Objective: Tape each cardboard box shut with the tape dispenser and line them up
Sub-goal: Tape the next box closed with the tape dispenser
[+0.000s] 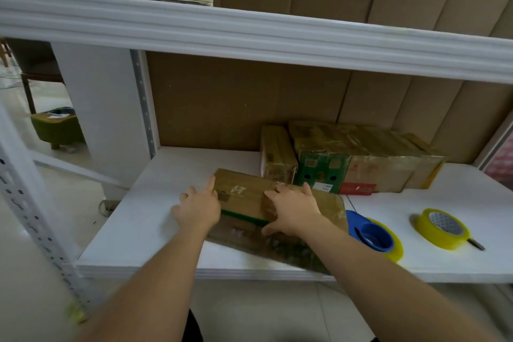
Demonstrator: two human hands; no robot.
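**Both hands on the flat box at the shelf's front edge**

The cardboard box (249, 197) lies flat on the white shelf (155, 219), its long axis running left to right and skewed, the near right corner jutting past the shelf's front lip; the left hand (198, 207) rests against its left end, fingers (209, 184) spread and fairly straight; the right hand (294, 209) lies on top near the middle, fingers curled over the lid and thumb hooked at the near side. The row of taped boxes (358, 158) stands behind and to the right, against the back panel, so lining up likely means a push back and rightward. The tape dispenser (373, 234) sits just right of the box, nearer the right hand; a spare yellow roll (441, 228) lies further right. Motion blur smears the box's front face; whether its seam carries tape cannot be told; a dark object by the yellow roll is too small to name.
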